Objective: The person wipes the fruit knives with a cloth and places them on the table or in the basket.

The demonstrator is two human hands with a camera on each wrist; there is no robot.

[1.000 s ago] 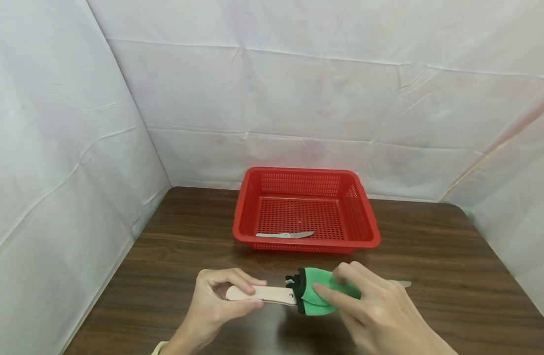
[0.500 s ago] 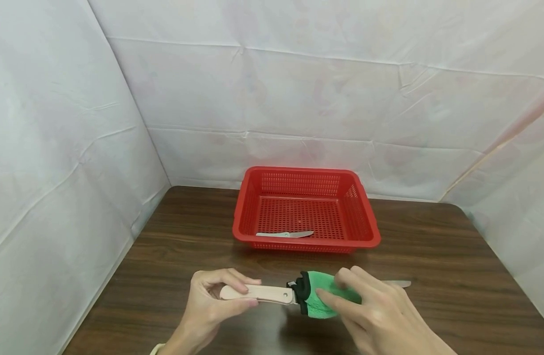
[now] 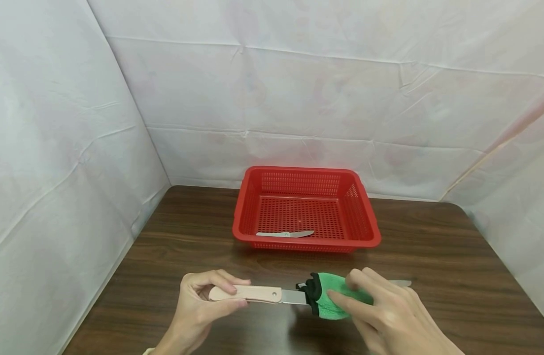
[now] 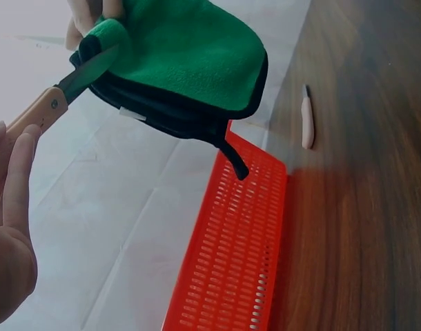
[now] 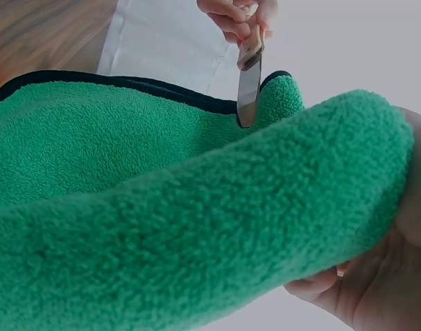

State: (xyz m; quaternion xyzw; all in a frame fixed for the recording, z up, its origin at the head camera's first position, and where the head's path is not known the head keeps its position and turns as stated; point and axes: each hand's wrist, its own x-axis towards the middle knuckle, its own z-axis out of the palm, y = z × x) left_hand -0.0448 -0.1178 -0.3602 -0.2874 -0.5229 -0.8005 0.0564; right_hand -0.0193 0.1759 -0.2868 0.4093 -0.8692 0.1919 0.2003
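My left hand (image 3: pixel 201 305) grips the pale pink handle of a folding knife (image 3: pixel 254 294), its blade unfolded and pointing right. The blade runs into a green cloth (image 3: pixel 334 296) with black edging, which hides its tip in the head view. In the left wrist view the blade (image 4: pixel 90 74) lies against a fold of the cloth. My right hand (image 3: pixel 383 310) pinches the cloth around the blade's end. From the right wrist, the bunched cloth (image 5: pixel 197 221) fills most of the view, with the blade's flat beside its black edge.
A red plastic basket (image 3: pixel 371 231) stands at the back of the dark wooden table (image 3: pixel 183 236). Inside it lies an open knife (image 3: pixel 284 234) with a pale handle. Another knife (image 3: pixel 400 283) lies on the table, partly behind my right hand. White sheeting (image 3: pixel 298 88) surrounds the table.
The right hand and cloth have slid right along the blade, while the left hand has drawn the knife a little left. More bare blade shows between handle and cloth.
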